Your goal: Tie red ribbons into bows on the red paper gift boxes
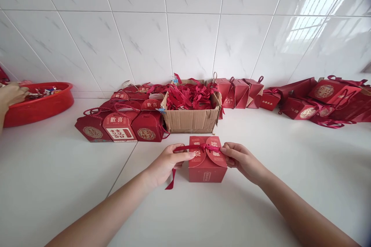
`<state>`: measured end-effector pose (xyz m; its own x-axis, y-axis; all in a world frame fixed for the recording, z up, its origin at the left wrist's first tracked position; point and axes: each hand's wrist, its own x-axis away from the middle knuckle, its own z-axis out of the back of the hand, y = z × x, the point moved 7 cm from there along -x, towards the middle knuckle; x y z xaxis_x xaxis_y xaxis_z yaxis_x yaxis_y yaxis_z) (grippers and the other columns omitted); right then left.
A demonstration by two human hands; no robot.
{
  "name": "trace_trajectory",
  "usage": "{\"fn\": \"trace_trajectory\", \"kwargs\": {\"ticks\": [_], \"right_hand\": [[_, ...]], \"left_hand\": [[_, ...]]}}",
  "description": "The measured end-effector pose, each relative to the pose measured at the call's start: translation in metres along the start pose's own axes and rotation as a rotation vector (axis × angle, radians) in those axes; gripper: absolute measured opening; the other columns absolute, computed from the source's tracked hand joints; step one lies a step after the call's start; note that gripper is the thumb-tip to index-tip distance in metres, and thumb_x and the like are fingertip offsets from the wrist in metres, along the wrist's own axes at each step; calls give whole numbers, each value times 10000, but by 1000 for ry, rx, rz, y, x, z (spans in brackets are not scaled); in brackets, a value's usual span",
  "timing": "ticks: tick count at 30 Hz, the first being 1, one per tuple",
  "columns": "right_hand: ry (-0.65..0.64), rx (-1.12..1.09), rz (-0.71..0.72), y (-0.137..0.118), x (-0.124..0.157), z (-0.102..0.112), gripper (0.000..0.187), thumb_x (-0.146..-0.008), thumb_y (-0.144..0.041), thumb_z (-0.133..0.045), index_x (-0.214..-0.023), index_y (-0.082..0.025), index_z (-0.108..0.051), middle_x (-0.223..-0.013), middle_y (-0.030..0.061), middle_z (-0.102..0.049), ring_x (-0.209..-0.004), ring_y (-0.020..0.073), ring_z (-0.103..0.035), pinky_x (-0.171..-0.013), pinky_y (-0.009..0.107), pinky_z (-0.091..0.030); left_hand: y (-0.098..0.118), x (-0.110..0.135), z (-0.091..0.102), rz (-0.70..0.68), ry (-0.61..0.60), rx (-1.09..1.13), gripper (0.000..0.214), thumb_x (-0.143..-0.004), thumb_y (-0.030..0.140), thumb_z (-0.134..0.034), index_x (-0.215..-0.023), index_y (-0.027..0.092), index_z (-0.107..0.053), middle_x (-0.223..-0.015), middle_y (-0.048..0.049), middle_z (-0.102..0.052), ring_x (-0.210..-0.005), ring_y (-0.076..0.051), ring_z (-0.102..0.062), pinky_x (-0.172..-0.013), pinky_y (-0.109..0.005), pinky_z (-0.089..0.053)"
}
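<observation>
A small red gift box point(207, 170) stands on the white floor in front of me, its round top flaps closed. A red ribbon point(191, 148) runs across the top, knotted near the middle, with one tail hanging down the left side. My left hand point(165, 164) pinches the ribbon at the box's left. My right hand point(242, 159) pinches the ribbon at the right edge of the top.
A cardboard box point(191, 120) full of red ribbons stands just behind. Finished red gift boxes point(120, 125) crowd its left; more red boxes and bags point(301, 100) line the tiled wall at right. A red basin point(37, 104) with sweets sits far left, another person's hand point(11, 94) at it.
</observation>
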<state>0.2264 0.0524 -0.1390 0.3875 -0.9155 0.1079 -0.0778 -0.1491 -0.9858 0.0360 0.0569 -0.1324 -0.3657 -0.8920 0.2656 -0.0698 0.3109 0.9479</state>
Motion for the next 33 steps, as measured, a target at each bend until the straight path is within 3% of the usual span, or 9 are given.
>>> {"fn": "trace_trajectory", "kwargs": {"ticks": [4,8,15,23,26,29,33], "right_hand": [[-13,-19,-1,0,1,0,448,-821,-461,-611,-620,-192,-316,-589,-51,-293,-547,92,-211,-550,284,-148],[-20,-36,-2,-1,1,-1,451,-808,-448,-623,-607,-193,-310,-577,-53,-289,-536,91,-204,-545,287,-144],[-14,-67,-2,0,0,2,443,-798,-411,-629,-584,-192,-310,-559,-54,-289,-518,86,-192,-543,293,-132],[7,-125,8,-2,0,7,430,-808,-309,-595,-567,-196,-257,-543,-63,-201,-514,89,-124,-531,298,-107],[15,-140,2,-4,1,9,414,-799,-288,-584,-569,-198,-252,-546,-64,-183,-513,90,-110,-519,297,-99],[23,-149,-2,-5,1,10,401,-790,-268,-577,-569,-197,-251,-548,-65,-175,-511,89,-101,-511,294,-95],[32,-151,-8,-3,0,13,390,-782,-240,-564,-570,-196,-240,-548,-67,-166,-509,84,-99,-501,289,-91]], "left_hand": [[-2,1,5,19,66,-30,398,-625,343,-810,-928,149,-639,-897,-66,-692,-785,-182,-610,-638,-260,-383],[-2,1,6,13,87,-11,434,-612,343,-824,-950,157,-625,-923,-69,-702,-801,-195,-629,-665,-277,-403],[1,3,5,2,121,45,444,-576,293,-858,-915,165,-601,-855,-29,-708,-754,-156,-642,-641,-253,-423],[-1,5,12,9,211,71,620,-541,268,-879,-1035,166,-518,-872,-33,-691,-751,-154,-647,-640,-252,-449],[-1,4,11,-1,199,78,568,-544,257,-874,-987,168,-530,-839,-18,-666,-687,-119,-605,-584,-225,-410],[4,1,6,-69,101,37,344,-630,314,-815,-748,157,-532,-654,26,-542,-527,-58,-437,-479,-209,-287],[9,-2,5,-129,37,13,442,-744,415,-691,-556,178,-368,-550,67,-262,-479,-58,-212,-447,-233,-143]]}}
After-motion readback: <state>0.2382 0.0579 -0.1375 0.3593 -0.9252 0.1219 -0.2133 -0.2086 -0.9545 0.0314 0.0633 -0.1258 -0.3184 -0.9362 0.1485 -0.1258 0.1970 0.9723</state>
